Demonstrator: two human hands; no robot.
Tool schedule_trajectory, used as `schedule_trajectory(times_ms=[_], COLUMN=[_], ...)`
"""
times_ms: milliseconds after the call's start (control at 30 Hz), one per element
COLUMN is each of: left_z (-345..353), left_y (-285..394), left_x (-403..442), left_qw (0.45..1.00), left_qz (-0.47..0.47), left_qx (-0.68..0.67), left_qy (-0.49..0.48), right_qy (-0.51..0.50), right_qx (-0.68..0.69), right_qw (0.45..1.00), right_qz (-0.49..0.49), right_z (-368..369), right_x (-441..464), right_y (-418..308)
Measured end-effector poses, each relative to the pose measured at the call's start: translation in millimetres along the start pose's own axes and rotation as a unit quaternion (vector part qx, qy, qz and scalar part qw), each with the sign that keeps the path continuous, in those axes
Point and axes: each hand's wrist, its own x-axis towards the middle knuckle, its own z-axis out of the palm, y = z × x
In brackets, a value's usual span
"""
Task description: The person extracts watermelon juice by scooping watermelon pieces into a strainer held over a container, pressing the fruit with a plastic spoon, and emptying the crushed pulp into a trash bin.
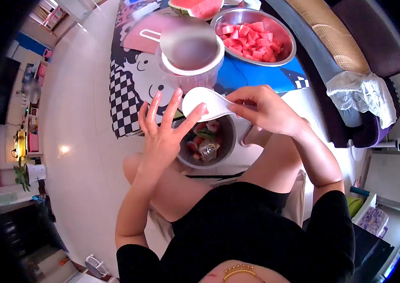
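Observation:
My right hand (268, 111) pinches the narrow handle of a white rice paddle (216, 104). The paddle's broad end points left, above a grey waste bin (231, 148). My left hand (157, 137) has its fingers spread, and its index fingertip lies over the paddle's face; a small reddish bit shows by that fingertip. In the bin lie rind pieces (204, 133) and crumpled clear plastic (208, 151). Just beyond the paddle stands a clear plastic tub (193, 81) with a white-rimmed round piece (216, 59) on top, its centre blurred.
A steel bowl of watermelon chunks (256, 42) sits at the table's right, with a cut watermelon (200, 7) behind. A pink board (136, 35) lies on the patterned tablecloth (123, 94). A sofa holding a white plastic bag (365, 94) borders the right side.

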Motion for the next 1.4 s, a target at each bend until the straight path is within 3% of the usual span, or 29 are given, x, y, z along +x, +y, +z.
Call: schedule_trajectory(times_ms=[100, 200, 400, 500, 667, 800, 1033, 1133, 1233, 1267, 1367, 1400], left_z=[4, 4, 1, 0, 2, 7, 10, 10, 2, -3, -9, -9], left_y=[2, 4, 6, 7, 7, 12, 13, 7, 6, 6, 6, 6], left_x=[-12, -19, -32, -38, -47, -44, -34, -24, 6, 19, 65, 82], left_qw=[1.0, 1.0, 0.998, 0.998, 0.998, 0.997, 0.996, 0.995, 0.994, 0.993, 0.987, 0.984], left_qz=[0.008, 0.01, 0.019, 0.022, 0.016, 0.007, 0.005, 0.027, 0.015, 0.019, 0.049, 0.061], left_qx=[-0.005, -0.005, -0.003, -0.014, -0.041, -0.071, -0.091, -0.094, -0.109, -0.117, -0.152, -0.165], left_qy=[0.001, -0.022, -0.054, -0.064, -0.053, 0.016, 0.002, 0.007, 0.024, 0.022, 0.022, 0.022], right_qy=[-0.012, -0.027, -0.028, 0.006, -0.002, 0.013, -0.024, 0.116, 0.074, 0.174, 0.18, 0.227], right_qx=[-0.021, 0.065, 0.108, 0.106, 0.097, 0.069, 0.082, -0.008, -0.003, 0.009, -0.1, -0.145], right_qw=[0.998, 0.994, 0.987, 0.98, 0.987, 0.993, 0.99, 0.993, 0.982, 0.98, 0.968, 0.959], right_qz=[0.063, 0.088, 0.117, 0.166, 0.128, 0.097, 0.111, 0.022, 0.171, 0.101, 0.141, 0.091], right_z=[5, 3, 5, 14, 11, 12, -4, -9, -55, -54, -104, -115], right_x=[0, -3, -3, -2, -2, -3, -6, -13, -15, -13, -9, -6], right_y=[-5, -15, -14, -8, -11, -4, 0, 6, 0, 30, 25, 46])
